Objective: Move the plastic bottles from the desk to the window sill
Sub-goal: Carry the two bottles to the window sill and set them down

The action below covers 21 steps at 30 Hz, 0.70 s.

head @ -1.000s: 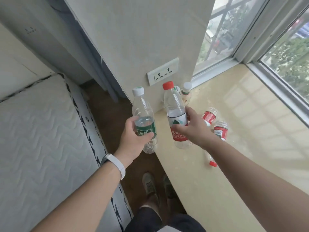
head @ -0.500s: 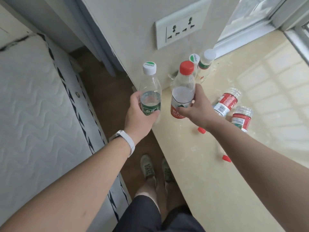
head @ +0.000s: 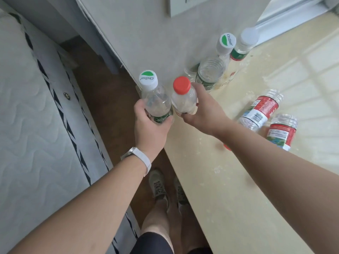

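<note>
My left hand is wrapped around a clear plastic bottle with a white cap and a green label, fingers curled shut on its lower body so the label only peeks out between them. My right hand is closed around a clear plastic bottle with a red cap, thumb on the near side and fingers over the far side. I hold both bottles upright and side by side, their shoulders touching or very nearly so, right at the near edge of the pale yellow window sill; the white-capped one hangs over the brown floor, and I cannot tell whether the red-capped one stands on the sill. Further along the sill, against the grey wall, stand three more clear bottles: an uncapped one with a green label, a white-capped one with a green leaf mark on its lid and a white-capped one with a red and green label. To the right, two uncapped bottles with red labels stand on the sill just beside each other, and a small red cap shows beside my right forearm. A white watch band circles my left wrist, and a white quilted mattress lies to my left.
</note>
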Each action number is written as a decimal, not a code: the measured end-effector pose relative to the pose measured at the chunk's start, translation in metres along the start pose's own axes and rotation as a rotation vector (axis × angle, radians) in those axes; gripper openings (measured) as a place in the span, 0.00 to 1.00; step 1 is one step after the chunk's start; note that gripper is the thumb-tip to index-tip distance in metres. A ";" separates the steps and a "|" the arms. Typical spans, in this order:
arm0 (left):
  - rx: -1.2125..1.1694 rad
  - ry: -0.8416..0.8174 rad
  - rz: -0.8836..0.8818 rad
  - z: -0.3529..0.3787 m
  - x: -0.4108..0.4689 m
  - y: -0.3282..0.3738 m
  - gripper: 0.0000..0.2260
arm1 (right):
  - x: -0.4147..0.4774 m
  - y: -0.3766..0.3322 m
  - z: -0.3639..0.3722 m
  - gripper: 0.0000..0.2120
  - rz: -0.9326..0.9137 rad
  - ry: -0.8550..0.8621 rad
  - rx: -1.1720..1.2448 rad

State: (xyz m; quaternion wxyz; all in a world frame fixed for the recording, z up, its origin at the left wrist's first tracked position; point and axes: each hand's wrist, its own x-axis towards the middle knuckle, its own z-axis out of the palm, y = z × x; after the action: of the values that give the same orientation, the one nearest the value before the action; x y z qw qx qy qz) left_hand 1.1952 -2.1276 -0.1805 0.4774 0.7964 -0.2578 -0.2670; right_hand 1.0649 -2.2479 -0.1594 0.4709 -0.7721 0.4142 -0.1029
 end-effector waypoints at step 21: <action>-0.101 0.102 0.102 0.024 0.027 -0.025 0.36 | 0.024 0.026 0.023 0.30 0.017 0.130 0.060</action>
State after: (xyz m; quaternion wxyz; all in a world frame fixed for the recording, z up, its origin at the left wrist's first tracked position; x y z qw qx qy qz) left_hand 1.2025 -2.1499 -0.2175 0.5427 0.7696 -0.2595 -0.2141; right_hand 1.0786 -2.2565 -0.1987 0.4666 -0.7459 0.4472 -0.1611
